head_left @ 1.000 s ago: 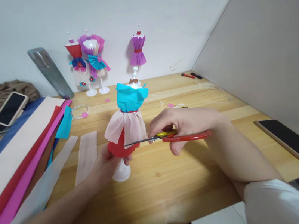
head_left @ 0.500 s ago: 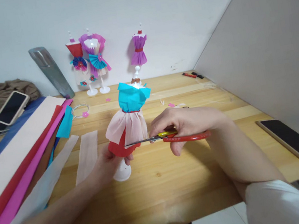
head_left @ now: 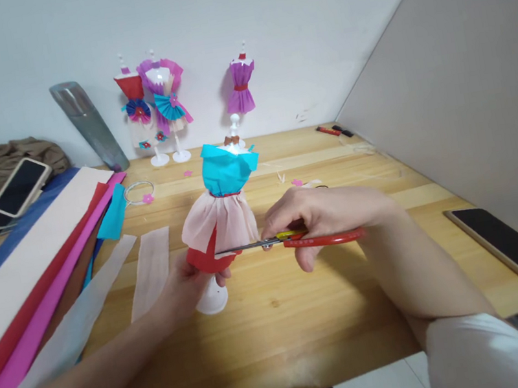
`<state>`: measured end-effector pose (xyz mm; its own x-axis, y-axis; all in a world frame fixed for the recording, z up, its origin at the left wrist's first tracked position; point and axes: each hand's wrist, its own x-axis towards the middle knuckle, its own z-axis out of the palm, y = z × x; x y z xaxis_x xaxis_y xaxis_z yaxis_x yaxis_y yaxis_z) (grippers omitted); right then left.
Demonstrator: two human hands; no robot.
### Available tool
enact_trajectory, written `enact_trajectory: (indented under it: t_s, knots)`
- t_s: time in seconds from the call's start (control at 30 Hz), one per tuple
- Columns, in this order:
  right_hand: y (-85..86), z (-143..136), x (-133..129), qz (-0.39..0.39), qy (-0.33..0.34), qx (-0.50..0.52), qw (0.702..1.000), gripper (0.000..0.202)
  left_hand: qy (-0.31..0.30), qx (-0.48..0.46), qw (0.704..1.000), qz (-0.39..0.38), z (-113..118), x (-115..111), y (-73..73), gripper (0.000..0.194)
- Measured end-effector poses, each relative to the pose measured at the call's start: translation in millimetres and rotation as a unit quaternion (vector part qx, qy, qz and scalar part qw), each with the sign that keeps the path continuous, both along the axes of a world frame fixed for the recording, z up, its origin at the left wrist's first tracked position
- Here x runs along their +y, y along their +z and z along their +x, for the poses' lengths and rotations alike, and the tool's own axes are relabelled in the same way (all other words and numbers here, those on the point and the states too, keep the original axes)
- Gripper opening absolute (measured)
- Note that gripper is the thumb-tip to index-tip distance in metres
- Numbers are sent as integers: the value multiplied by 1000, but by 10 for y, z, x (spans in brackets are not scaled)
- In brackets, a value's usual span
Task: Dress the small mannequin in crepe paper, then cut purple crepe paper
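Note:
A small white dress form point(head_left: 234, 121) wears a turquoise paper bodice point(head_left: 230, 171), a pale pink overskirt point(head_left: 199, 220) and a red underskirt point(head_left: 205, 260). My left hand point(head_left: 182, 285) grips it at the red underskirt, its fingers wrapped behind the paper. Its round white base point(head_left: 212, 298) shows below, touching or just over the table; I cannot tell which. Scissors point(head_left: 325, 238) with red and yellow handles are in my right hand point(head_left: 303, 210). Their blades lie level across the lower edge of the pink overskirt, in front of the red paper.
Crepe paper strips point(head_left: 28, 257) in several colours lie at the left, beside a phone point(head_left: 22, 185) and a brown cloth point(head_left: 36, 154). Other dressed forms point(head_left: 242, 85) and a grey bottle point(head_left: 88, 126) stand at the wall. Another phone point(head_left: 513, 249) rests at the right edge.
The scissor blades have closed together along the pink hem, and a flap of it hangs below them. The dress form has tipped slightly left.

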<state>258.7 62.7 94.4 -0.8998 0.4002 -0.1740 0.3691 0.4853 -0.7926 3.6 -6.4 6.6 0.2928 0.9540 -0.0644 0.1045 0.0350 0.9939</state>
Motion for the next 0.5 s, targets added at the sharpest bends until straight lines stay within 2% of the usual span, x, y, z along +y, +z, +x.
enact_trajectory:
  t_s: [0.23,0.5]
  knots:
    - [15,-10,-24,5,10,7,1000,59,16,-11,1000,22,1,-3,-92,33]
    - [-50,49,30,-3,34,16,999,64,28,-21,999,7,10,-4,-62,28]
